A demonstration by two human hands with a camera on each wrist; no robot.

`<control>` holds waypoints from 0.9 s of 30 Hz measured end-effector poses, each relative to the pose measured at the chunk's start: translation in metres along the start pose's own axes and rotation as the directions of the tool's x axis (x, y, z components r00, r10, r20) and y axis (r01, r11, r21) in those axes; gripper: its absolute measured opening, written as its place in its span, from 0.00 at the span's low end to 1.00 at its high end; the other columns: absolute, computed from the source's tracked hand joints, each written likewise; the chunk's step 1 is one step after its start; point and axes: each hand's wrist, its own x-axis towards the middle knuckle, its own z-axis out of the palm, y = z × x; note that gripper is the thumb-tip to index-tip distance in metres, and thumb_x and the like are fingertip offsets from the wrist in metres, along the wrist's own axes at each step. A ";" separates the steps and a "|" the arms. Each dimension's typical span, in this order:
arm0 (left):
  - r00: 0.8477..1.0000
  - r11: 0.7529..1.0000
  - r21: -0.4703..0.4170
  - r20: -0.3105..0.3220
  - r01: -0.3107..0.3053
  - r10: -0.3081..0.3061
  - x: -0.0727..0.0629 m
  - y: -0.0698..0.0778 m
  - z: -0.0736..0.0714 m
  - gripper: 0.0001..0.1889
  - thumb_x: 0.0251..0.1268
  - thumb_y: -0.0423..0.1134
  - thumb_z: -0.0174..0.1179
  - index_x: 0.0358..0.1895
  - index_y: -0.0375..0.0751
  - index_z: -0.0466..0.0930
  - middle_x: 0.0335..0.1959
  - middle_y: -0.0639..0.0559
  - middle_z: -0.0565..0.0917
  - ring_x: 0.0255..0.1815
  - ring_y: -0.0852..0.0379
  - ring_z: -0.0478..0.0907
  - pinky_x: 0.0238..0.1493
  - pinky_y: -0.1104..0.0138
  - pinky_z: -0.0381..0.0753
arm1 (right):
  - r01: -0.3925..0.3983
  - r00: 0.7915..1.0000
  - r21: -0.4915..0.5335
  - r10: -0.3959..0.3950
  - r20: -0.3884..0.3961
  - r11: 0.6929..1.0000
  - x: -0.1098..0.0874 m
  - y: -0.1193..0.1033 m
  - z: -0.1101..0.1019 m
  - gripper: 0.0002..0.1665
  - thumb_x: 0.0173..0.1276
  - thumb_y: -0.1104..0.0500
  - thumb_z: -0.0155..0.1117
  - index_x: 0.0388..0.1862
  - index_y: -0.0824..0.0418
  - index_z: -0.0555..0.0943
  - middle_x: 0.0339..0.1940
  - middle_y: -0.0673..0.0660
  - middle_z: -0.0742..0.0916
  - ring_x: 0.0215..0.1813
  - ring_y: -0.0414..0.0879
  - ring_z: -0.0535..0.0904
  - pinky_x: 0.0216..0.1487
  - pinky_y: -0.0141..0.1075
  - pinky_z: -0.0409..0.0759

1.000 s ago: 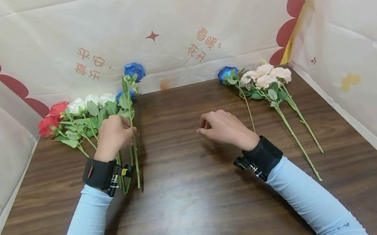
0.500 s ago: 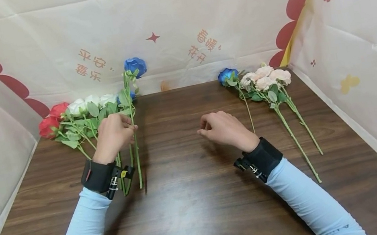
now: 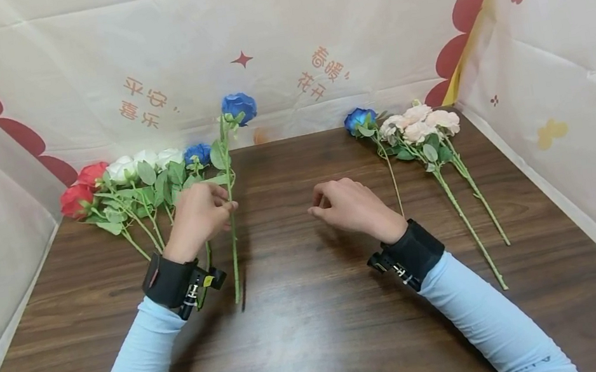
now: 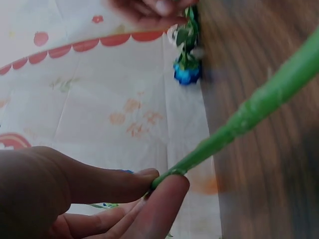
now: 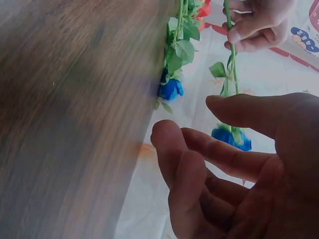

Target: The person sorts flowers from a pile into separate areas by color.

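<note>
My left hand (image 3: 198, 220) pinches the green stem of a blue artificial rose (image 3: 239, 109) between thumb and fingertips. The rose stands nearly upright in the head view, its bloom at the top and the stem's lower end over the table. Close up in the left wrist view, the stem (image 4: 244, 117) runs from the pinch toward the upper right. My right hand (image 3: 352, 207) hovers over the middle right of the table, fingers loosely bent and holding nothing. In the right wrist view, its thumb and fingers (image 5: 184, 184) stand apart, with the held rose beyond them.
On the left lie red roses (image 3: 77, 201), white roses (image 3: 122, 169) and another blue rose (image 3: 197, 154), stems toward me. A blue rose (image 3: 360, 119) and pale pink flowers (image 3: 419, 123) lie at right. A printed cloth (image 3: 261, 18) walls the wooden table (image 3: 300, 314).
My left hand has moved right with the blue rose, away from the flowers lying at left, uncovering the other blue bloom there. My right hand has barely moved.
</note>
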 end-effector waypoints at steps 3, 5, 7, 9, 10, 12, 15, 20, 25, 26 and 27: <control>0.999 0.999 -0.026 0.028 -0.038 0.039 -0.002 0.008 0.009 0.14 0.70 0.35 0.65 0.53 0.29 0.84 0.39 0.39 0.92 0.28 0.45 0.91 0.37 0.60 0.88 | 0.025 0.999 0.026 -0.024 -0.029 0.999 0.000 -0.002 0.001 0.14 0.78 0.47 0.62 0.47 0.56 0.86 0.35 0.51 0.90 0.32 0.42 0.84 0.37 0.39 0.81; 0.997 0.997 -0.046 0.041 -0.059 0.061 -0.004 0.013 0.014 0.15 0.69 0.35 0.66 0.53 0.28 0.83 0.39 0.39 0.92 0.27 0.46 0.90 0.35 0.61 0.87 | 0.048 0.998 0.060 -0.045 -0.048 0.997 0.000 -0.004 0.002 0.15 0.79 0.48 0.60 0.48 0.56 0.86 0.34 0.52 0.90 0.29 0.42 0.82 0.35 0.39 0.79; 0.995 0.995 -0.062 0.047 -0.085 0.088 -0.006 0.018 0.020 0.15 0.69 0.34 0.66 0.53 0.28 0.83 0.38 0.40 0.92 0.25 0.47 0.90 0.33 0.63 0.86 | 0.071 0.996 0.097 -0.065 -0.068 0.993 0.000 -0.005 0.004 0.16 0.80 0.48 0.58 0.49 0.57 0.86 0.34 0.53 0.90 0.27 0.42 0.80 0.34 0.38 0.78; 0.993 0.992 -0.068 0.047 -0.107 0.110 -0.009 0.023 0.026 0.14 0.69 0.34 0.66 0.52 0.29 0.83 0.36 0.41 0.92 0.24 0.48 0.89 0.30 0.65 0.84 | 0.094 0.993 0.135 -0.083 -0.082 0.986 -0.001 -0.008 0.005 0.17 0.82 0.48 0.57 0.51 0.57 0.86 0.32 0.54 0.89 0.25 0.42 0.78 0.32 0.37 0.76; 0.992 0.990 -0.073 0.047 -0.117 0.120 -0.010 0.025 0.029 0.14 0.69 0.34 0.67 0.51 0.29 0.84 0.35 0.42 0.92 0.24 0.49 0.89 0.29 0.66 0.84 | 0.103 0.992 0.156 -0.090 -0.087 0.982 0.000 -0.009 0.006 0.18 0.82 0.48 0.56 0.51 0.58 0.86 0.32 0.55 0.89 0.24 0.42 0.77 0.32 0.37 0.75; 0.989 0.988 -0.082 0.057 -0.133 0.138 -0.013 0.030 0.034 0.13 0.69 0.35 0.67 0.51 0.30 0.84 0.34 0.43 0.92 0.23 0.48 0.89 0.29 0.66 0.83 | 0.114 0.991 0.193 -0.097 -0.094 0.975 0.000 -0.011 0.009 0.19 0.83 0.47 0.55 0.52 0.58 0.86 0.29 0.54 0.87 0.23 0.43 0.76 0.30 0.37 0.74; 0.984 0.983 -0.104 0.082 -0.151 0.159 -0.016 0.036 0.040 0.12 0.69 0.34 0.66 0.51 0.31 0.84 0.34 0.43 0.91 0.23 0.49 0.88 0.28 0.67 0.84 | 0.120 0.990 0.247 -0.098 -0.098 0.962 0.000 -0.013 0.012 0.20 0.83 0.46 0.53 0.51 0.59 0.86 0.25 0.52 0.84 0.22 0.44 0.76 0.28 0.37 0.73; 0.978 0.976 -0.134 0.094 -0.171 0.185 -0.022 0.045 0.046 0.12 0.69 0.33 0.66 0.51 0.31 0.84 0.35 0.43 0.92 0.21 0.54 0.87 0.30 0.67 0.84 | 0.126 0.989 0.300 -0.097 -0.111 0.946 -0.001 -0.019 0.015 0.21 0.83 0.45 0.52 0.45 0.57 0.86 0.24 0.56 0.84 0.21 0.44 0.77 0.27 0.37 0.72; 0.971 0.970 -0.119 0.084 -0.213 0.223 -0.025 0.049 0.050 0.11 0.69 0.33 0.66 0.51 0.35 0.85 0.32 0.47 0.91 0.20 0.56 0.86 0.30 0.68 0.80 | 0.137 0.989 0.345 -0.105 -0.108 0.929 -0.001 -0.023 0.019 0.21 0.83 0.46 0.53 0.40 0.57 0.86 0.27 0.60 0.87 0.22 0.46 0.79 0.27 0.36 0.74; 0.970 0.969 -0.119 0.085 -0.218 0.229 -0.026 0.050 0.051 0.11 0.69 0.33 0.65 0.51 0.36 0.85 0.32 0.47 0.91 0.20 0.56 0.86 0.30 0.68 0.80 | 0.135 0.989 0.358 -0.105 -0.103 0.924 -0.002 -0.024 0.019 0.20 0.83 0.46 0.53 0.39 0.57 0.85 0.28 0.61 0.87 0.22 0.47 0.81 0.27 0.36 0.75; 0.968 0.968 -0.121 0.089 -0.221 0.233 -0.027 0.050 0.051 0.11 0.69 0.32 0.65 0.52 0.36 0.85 0.31 0.48 0.91 0.20 0.57 0.85 0.30 0.68 0.80 | 0.134 0.989 0.367 -0.104 -0.101 0.920 -0.002 -0.025 0.020 0.20 0.83 0.47 0.53 0.38 0.57 0.84 0.28 0.61 0.88 0.23 0.49 0.83 0.26 0.36 0.75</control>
